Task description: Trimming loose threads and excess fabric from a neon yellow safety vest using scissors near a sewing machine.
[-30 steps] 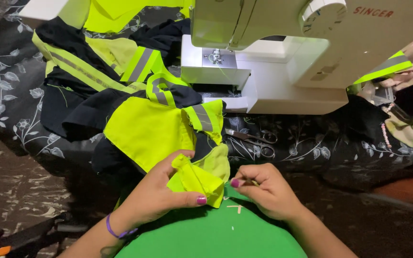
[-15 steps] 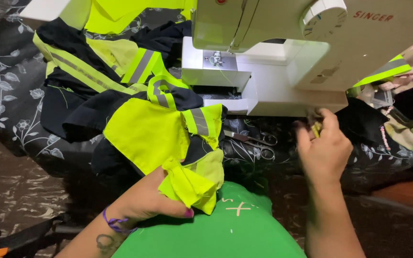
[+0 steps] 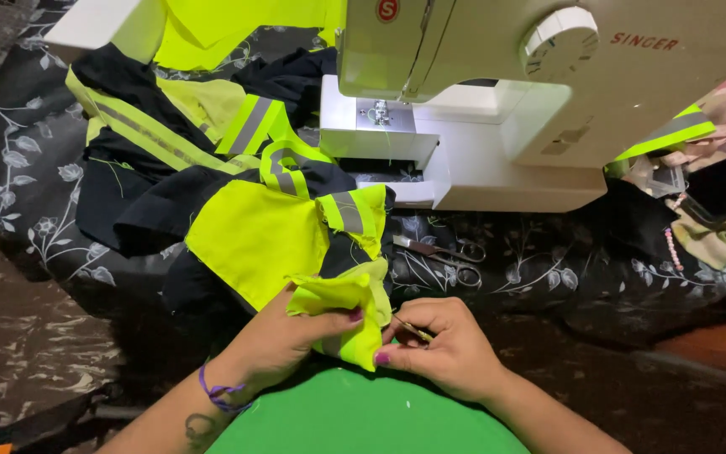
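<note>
Neon-yellow fabric fold [image 3: 348, 313]: one, pinched shut in left hand [image 3: 283, 340]. Right hand [image 3: 447, 345] just beside, fingers closed on one small metal tool [image 3: 412, 329]. One pair of scissors [image 3: 439, 250] beyond.

The neon-yellow fabric piece [image 3: 342, 315] with grey reflective stripes sits bunched and folded in my grip, just in front of the white sewing machine [image 3: 497, 109]. The thin brass-coloured tool [image 3: 413, 329] lies slanted beside it.
</note>
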